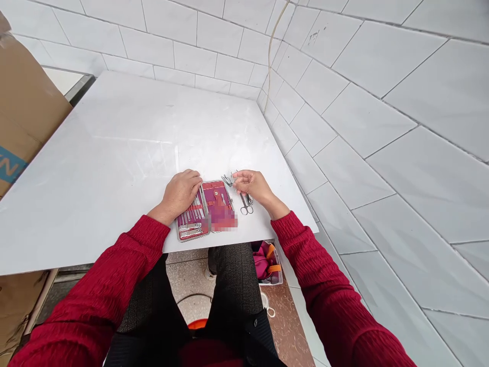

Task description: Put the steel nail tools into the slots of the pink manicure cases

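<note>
A manicure case (217, 204) with a red and purple lining lies unfolded on the white table. Its left half holds several slim metal tools, plus two nail clippers (190, 229) near the front edge. My left hand (181, 191) is closed over the upper left edge of the case, steadying it. Just right of the case, my right hand (252, 184) pinches a thin metal tool (233, 179), mostly hidden by the fingers. Small scissors (246, 208) lie below that hand, beside another small metal piece (249, 200). More metal implements (226, 180) rest by the fingertips.
The white table (130, 127) meets tiled walls at the back and right. Cardboard boxes (30, 92) stand at the left. Under the table's front edge, a container (277, 278) holds pink and orange things. A pale cable (270, 56) runs down the corner.
</note>
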A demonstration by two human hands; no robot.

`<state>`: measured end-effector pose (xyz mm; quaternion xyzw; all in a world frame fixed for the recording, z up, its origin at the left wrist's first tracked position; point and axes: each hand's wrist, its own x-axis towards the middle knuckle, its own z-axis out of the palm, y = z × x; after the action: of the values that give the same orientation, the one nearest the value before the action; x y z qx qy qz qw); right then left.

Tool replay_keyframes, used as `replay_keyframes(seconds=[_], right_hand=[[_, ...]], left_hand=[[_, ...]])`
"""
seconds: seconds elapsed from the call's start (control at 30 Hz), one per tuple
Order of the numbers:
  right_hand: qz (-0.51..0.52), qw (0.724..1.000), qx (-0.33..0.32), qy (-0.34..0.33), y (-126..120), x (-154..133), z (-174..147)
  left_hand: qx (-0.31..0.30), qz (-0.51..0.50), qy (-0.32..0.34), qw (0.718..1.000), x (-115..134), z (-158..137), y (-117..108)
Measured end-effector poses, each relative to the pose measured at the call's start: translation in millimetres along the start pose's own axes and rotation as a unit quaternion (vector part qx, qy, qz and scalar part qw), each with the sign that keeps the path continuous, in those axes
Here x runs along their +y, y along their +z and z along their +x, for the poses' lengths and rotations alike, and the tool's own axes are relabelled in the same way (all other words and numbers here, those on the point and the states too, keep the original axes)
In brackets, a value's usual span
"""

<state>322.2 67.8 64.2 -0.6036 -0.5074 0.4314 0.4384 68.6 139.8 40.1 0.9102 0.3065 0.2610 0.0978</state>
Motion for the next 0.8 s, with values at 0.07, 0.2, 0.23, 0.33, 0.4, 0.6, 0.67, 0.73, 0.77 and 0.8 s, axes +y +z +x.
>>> replay_keyframes(seconds=[0.07, 0.2, 0.23, 0.33, 0.4, 0.6, 0.67, 0.73, 0.77, 0.8], right_hand=[[0.031, 0.999, -0.027, -0.003, 8.2, 0.4, -2.6], [0.043, 0.996, -0.081, -0.002, 17.7, 1.5, -8.6], [0.040, 0.995, -0.091, 0.000, 18.3, 2.0, -9.7], [0.031, 0.995, -0.097, 0.003, 17.2, 3.5, -10.7], [0.031, 0.996, -0.085, -0.002, 15.7, 4.6, -9.7], [0.028, 0.999, -0.039, -0.009, 17.7, 8.6, -4.0], [0.015, 1.000, -0.026, -0.010, 19.4, 9.6, -3.0], [0.004, 1.000, -0.016, -0.020, 20.7, 9.8, -2.3], [0.000, 1.000, -0.012, -0.027, 21.3, 9.7, -2.1], [-0.003, 0.999, -0.009, -0.034, 21.9, 9.6, -1.8]], left_hand=[[-0.005, -0.001, -0.002, 1.000, 0.6, 0.0, -0.4], [-0.004, -0.005, -0.007, 1.000, 1.9, 0.4, -0.5], [-0.004, -0.005, -0.008, 1.000, 2.2, 0.5, -0.3], [-0.004, -0.008, -0.009, 1.000, 2.6, 1.0, 0.4], [-0.004, -0.010, -0.008, 1.000, 2.6, 1.2, 0.8], [-0.004, -0.005, -0.010, 1.000, 3.0, 1.5, 0.1], [-0.005, -0.006, -0.010, 1.000, 3.6, 1.5, -0.5], [-0.005, -0.005, -0.009, 1.000, 4.0, 1.3, -0.8], [-0.005, -0.003, -0.009, 1.000, 4.0, 1.3, -0.9], [-0.005, -0.001, -0.009, 1.000, 3.9, 1.2, -0.8]])
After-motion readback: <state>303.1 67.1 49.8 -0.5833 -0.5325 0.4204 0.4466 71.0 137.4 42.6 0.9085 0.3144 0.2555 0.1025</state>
